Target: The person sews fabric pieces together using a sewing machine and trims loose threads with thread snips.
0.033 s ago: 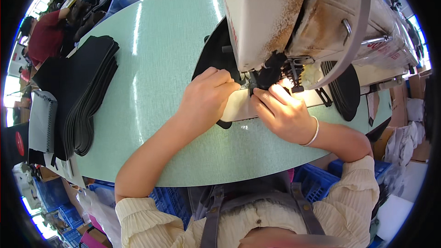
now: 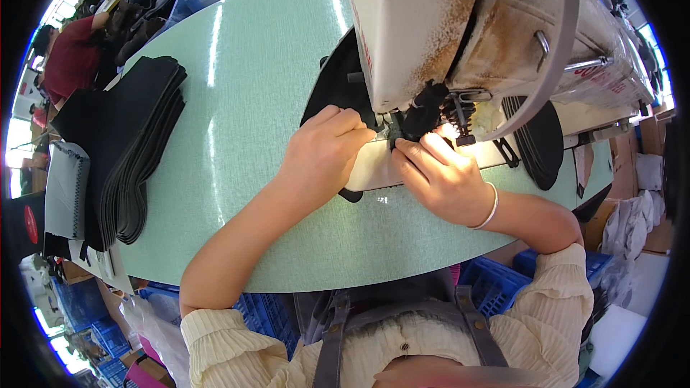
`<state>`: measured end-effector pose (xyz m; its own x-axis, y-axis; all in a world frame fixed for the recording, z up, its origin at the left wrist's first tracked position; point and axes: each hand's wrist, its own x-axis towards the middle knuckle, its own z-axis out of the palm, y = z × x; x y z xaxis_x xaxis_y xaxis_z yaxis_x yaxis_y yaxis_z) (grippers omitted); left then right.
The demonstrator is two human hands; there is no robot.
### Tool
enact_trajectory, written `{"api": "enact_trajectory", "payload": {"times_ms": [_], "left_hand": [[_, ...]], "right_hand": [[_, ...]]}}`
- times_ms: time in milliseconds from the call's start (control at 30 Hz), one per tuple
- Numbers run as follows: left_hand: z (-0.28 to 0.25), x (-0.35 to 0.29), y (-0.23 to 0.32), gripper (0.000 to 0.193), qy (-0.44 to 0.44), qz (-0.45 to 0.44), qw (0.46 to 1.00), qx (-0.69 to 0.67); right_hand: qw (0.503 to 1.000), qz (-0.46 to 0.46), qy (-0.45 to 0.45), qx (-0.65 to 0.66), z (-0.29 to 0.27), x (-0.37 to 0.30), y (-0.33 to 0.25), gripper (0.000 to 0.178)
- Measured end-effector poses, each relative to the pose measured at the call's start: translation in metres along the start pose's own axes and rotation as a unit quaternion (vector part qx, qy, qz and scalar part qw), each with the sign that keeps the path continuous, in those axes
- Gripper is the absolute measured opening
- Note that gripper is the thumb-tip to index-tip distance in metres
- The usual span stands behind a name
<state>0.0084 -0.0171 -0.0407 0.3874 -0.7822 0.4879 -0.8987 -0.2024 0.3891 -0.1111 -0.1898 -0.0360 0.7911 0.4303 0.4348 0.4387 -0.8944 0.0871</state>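
Note:
A worn white sewing machine stands over the table, its lamp lighting the needle area. Beside the needle, my left hand is closed, thumb and forefinger pinched together; what lies between them is too small to make out. Close by on the other side, my right hand is also closed, its fingertips under the presser parts, hiding whatever they grip. A flat black piece of material lies beneath the machine head and reaches under my left hand. A black cloth wad is tied near the needle bar.
Stacked black cut pieces lie on the left of the pale green table, with a spiral notebook alongside. More black pieces rest right of the needle. Blue crates stand below. Someone in a red top is at far left.

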Motion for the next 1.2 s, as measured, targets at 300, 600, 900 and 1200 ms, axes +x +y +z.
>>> {"api": "enact_trajectory", "payload": {"times_ms": [300,600,900,1200], "left_hand": [[0.006,0.000,-0.001,0.016,0.010,-0.008,1.000,0.007],[0.008,0.004,0.001,0.008,0.017,0.040,0.993,0.107],[-0.015,0.010,-0.013,0.013,0.042,0.055,0.975,0.213],[-0.023,0.001,0.012,0.011,-0.108,0.157,0.941,0.281]], "right_hand": [[0.999,0.012,0.039,0.008,0.009,0.005,-0.005,0.034],[1.000,0.025,0.008,0.000,0.010,0.001,0.006,0.038],[1.000,0.014,-0.009,0.011,0.011,-0.003,0.021,0.029],[0.954,0.133,0.021,0.268,0.012,-0.005,0.051,0.019]]}}
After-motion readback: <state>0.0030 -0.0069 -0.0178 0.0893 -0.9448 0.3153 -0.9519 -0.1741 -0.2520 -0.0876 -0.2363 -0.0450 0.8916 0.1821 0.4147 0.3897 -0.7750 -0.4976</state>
